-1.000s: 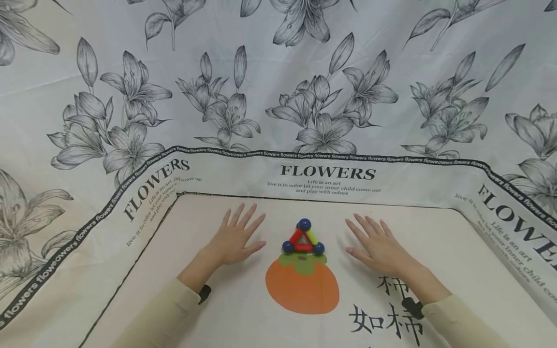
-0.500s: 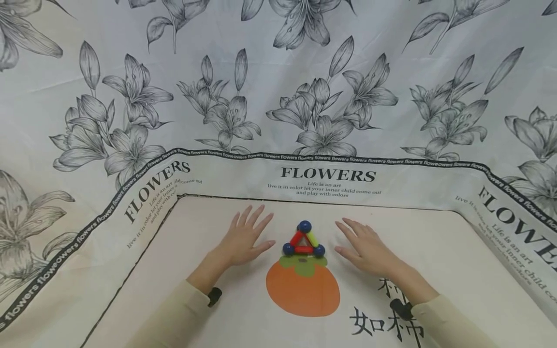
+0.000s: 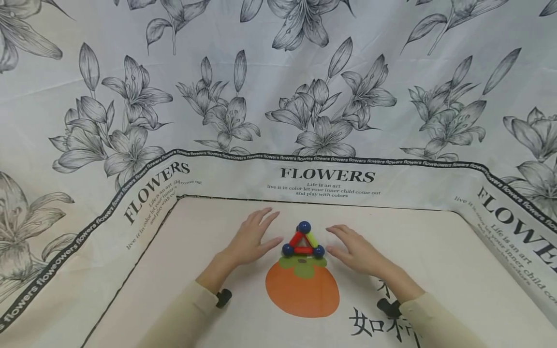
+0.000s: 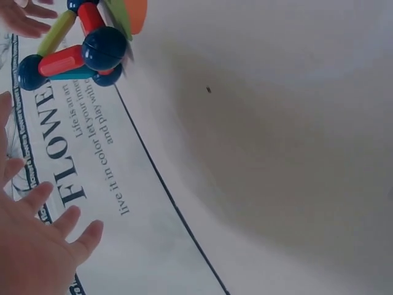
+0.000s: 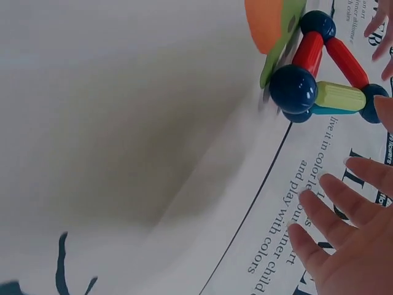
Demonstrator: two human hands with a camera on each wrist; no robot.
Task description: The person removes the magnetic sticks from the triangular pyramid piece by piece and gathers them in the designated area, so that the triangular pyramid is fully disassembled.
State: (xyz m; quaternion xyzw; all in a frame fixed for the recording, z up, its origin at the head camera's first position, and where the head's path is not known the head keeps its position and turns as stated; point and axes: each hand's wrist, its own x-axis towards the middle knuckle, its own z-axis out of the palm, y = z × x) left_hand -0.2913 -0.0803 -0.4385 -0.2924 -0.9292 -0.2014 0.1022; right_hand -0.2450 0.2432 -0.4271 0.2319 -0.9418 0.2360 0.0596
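Note:
A small frame of magnetic sticks and balls (image 3: 303, 250) stands on the tabletop between my two hands. Red and yellow-green sticks join its dark blue balls, and a teal stick shows low down in the right wrist view (image 5: 336, 110). My left hand (image 3: 252, 239) is just left of it, fingers spread and relaxed, thumb tip near the left ball. On the other side my right hand (image 3: 359, 251) has its thumb and fingertips close to the right ball. Neither hand holds anything. Both palms face the frame in the wrist views, where the left hand (image 4: 37, 246) appears at lower left.
The pale tabletop (image 3: 209, 319) carries a printed orange persimmon (image 3: 302, 292) just in front of the frame and black characters (image 3: 367, 321) at the right. Behind the table hangs a white cloth (image 3: 243, 176) with flower drawings. Each wrist wears a black strap piece (image 3: 223, 298).
Both hands have moved inward toward the stick-and-ball frame, the left to the right and the right to the left. Their fingers are less spread. The frame stays in place.

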